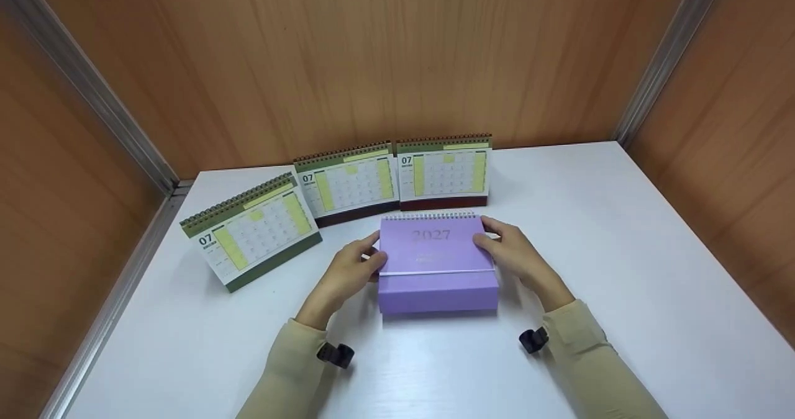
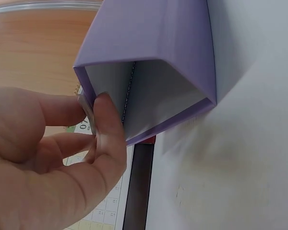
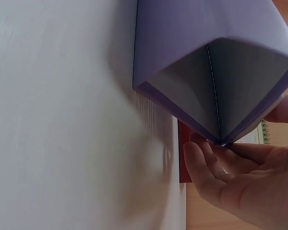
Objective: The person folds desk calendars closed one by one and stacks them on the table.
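A purple desk calendar (image 1: 438,245) marked 2027, spiral-bound along its top, is between my two hands. My left hand (image 1: 351,267) grips its left side, thumb on the front; in the left wrist view the fingers (image 2: 110,124) hold the edge of its cover. With the thumb on the front, my right hand (image 1: 512,248) holds the upper right side, and in the right wrist view its fingers (image 3: 201,167) curl beneath the spiral edge. Both wrist views look into the hollow, folded stand (image 3: 182,81) of the calendar.
Three other desk calendars stand behind: a green-based one (image 1: 254,233) angled at the left, a dark-based one (image 1: 348,183) in the middle and a red-based one (image 1: 444,174) on the right. They stand on a white table (image 1: 621,282) with wood panels (image 1: 397,53) around it.
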The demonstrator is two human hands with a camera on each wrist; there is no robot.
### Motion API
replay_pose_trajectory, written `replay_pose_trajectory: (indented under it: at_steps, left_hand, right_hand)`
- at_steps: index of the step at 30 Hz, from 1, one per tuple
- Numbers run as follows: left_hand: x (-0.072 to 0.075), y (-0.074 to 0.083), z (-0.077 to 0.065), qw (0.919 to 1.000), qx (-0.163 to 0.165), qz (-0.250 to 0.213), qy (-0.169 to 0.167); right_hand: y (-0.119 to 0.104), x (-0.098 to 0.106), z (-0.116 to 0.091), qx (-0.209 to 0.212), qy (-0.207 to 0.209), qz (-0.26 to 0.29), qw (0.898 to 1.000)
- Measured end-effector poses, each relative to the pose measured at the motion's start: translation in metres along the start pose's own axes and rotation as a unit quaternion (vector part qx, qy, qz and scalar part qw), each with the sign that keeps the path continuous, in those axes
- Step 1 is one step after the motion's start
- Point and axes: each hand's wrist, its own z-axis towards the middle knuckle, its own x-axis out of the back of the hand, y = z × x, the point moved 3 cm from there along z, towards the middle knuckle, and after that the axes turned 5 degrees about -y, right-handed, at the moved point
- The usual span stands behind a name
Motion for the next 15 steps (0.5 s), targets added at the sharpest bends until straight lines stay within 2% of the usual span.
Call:
replay_pose_trajectory:
  at_steps: [15]
  left_hand:
    - [-0.0016, -0.0068, 0.0028, 0.9991, 0.015, 0.036, -0.018]
  right_hand:
    - [0.0078, -0.0031, 0.0027, 0.005, -0.044, -0.059, 0.997]
